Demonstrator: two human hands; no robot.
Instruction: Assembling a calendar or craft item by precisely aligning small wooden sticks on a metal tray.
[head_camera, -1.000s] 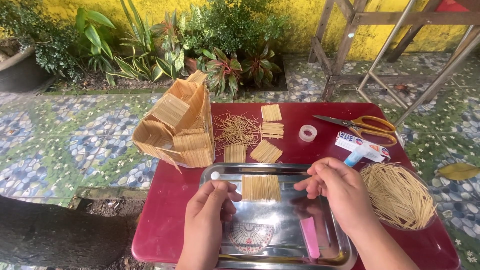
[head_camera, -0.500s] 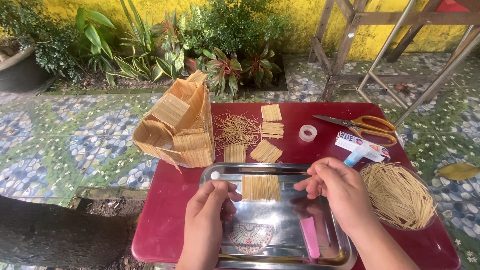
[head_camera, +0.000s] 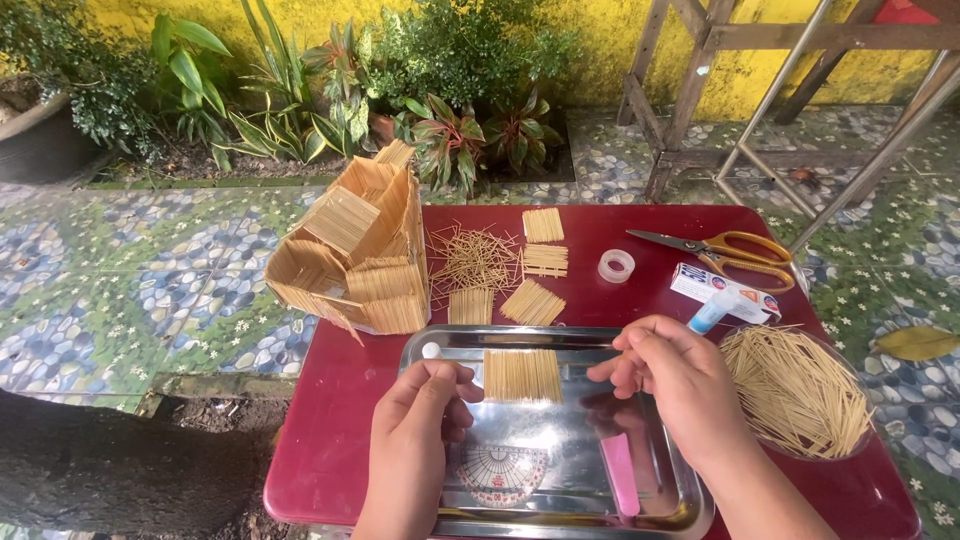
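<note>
My left hand (head_camera: 418, 430) rests over the left part of a metal tray (head_camera: 560, 336), fingers closed round a small white-tipped thing (head_camera: 431, 350). My right hand (head_camera: 680, 385) hovers over the tray's right part with its fingertips pinched together; whether anything thin is between them I cannot tell. Between the two hands a flat panel of glued toothpicks (head_camera: 521, 375) lies in the tray. A protractor (head_camera: 497, 473) and a pink strip-shaped tool (head_camera: 620, 475) also lie in the tray.
On the red table (head_camera: 330, 420) stand a toothpick house model (head_camera: 360, 255), loose sticks (head_camera: 474, 257), several small stick panels (head_camera: 533, 302), a tape roll (head_camera: 616, 265), orange-handled scissors (head_camera: 725, 255), a glue box (head_camera: 728, 292) and a bowl of toothpicks (head_camera: 795, 392). Plants and wooden frames stand behind.
</note>
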